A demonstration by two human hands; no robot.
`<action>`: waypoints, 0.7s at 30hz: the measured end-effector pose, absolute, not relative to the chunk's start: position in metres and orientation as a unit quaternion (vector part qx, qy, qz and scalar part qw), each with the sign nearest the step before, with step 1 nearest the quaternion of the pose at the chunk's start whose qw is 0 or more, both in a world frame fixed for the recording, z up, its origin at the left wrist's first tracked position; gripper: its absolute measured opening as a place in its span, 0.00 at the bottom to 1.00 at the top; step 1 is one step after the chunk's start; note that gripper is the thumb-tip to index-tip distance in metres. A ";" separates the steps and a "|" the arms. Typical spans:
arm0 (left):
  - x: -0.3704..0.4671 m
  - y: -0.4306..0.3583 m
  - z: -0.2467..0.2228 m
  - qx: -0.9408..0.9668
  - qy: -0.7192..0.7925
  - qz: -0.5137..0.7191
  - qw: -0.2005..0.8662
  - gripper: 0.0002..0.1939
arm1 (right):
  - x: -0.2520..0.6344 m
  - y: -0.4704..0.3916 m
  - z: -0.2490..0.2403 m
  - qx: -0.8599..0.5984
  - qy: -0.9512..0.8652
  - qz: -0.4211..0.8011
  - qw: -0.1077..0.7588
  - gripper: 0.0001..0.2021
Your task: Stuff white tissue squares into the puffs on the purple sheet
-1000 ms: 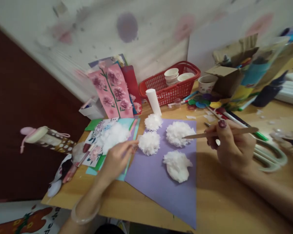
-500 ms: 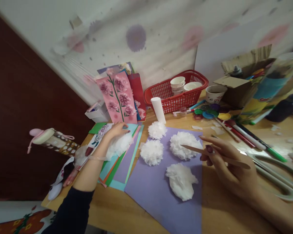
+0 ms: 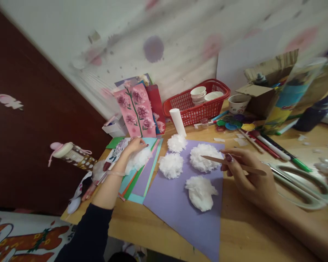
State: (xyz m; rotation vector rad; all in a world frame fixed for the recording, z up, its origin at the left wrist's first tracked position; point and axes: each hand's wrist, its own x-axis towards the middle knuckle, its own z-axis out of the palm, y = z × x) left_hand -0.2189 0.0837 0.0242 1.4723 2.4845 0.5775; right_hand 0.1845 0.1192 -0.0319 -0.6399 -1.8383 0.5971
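My right hand [image 3: 246,173] grips a flat wooden stick [image 3: 254,169] with a tapered tip. The tip reaches over the large white tissue-paper pompom [image 3: 205,156] on the purple paper [image 3: 177,218]; I cannot tell whether it touches. Two smaller pompoms [image 3: 171,166] and a looser, flatter tissue piece [image 3: 200,194] lie on the same sheet. My left hand [image 3: 137,145] is over the stack of coloured papers [image 3: 144,185], just behind a white tissue bundle [image 3: 139,159]. Its fingers are curled down, and whatever they hold is hidden.
A white paper roll [image 3: 177,122] stands before a red basket [image 3: 191,105] of paper cups. Flower pictures [image 3: 136,109] lean on the wall. Scissors [image 3: 297,185], pens [image 3: 276,145] and paint pots [image 3: 232,125] are at the right. A tumbler [image 3: 73,154] is at the left.
The view has shifted slightly. My left hand's fingers, more spread before, are now curled together over the papers. My right hand keeps the wooden stick at the large pompom.
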 end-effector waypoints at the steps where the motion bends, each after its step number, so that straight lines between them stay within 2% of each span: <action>1: -0.216 0.084 0.025 0.487 0.843 0.202 0.107 0.19 | 0.184 0.119 -0.032 -0.272 -0.766 0.253 0.525 0.09; 6: -0.199 0.080 0.044 0.453 0.818 0.320 0.152 0.18 | 0.183 0.116 -0.028 -0.292 -0.728 0.307 0.539 0.11; 10: -0.157 0.064 0.051 0.465 0.743 0.427 0.222 0.17 | 0.181 0.114 -0.023 -0.292 -0.654 0.444 0.538 0.14; 12: -0.124 0.053 0.047 0.478 0.694 0.459 0.280 0.20 | 0.179 0.114 -0.020 -0.284 -0.608 0.520 0.529 0.16; 15: -0.074 0.038 0.039 0.489 0.643 0.471 0.356 0.24 | 0.176 0.116 -0.017 -0.264 -0.550 0.608 0.508 0.18; 21: -0.023 0.029 0.028 0.504 0.601 0.457 0.419 0.22 | 0.174 0.114 -0.013 -0.260 -0.529 0.674 0.445 0.18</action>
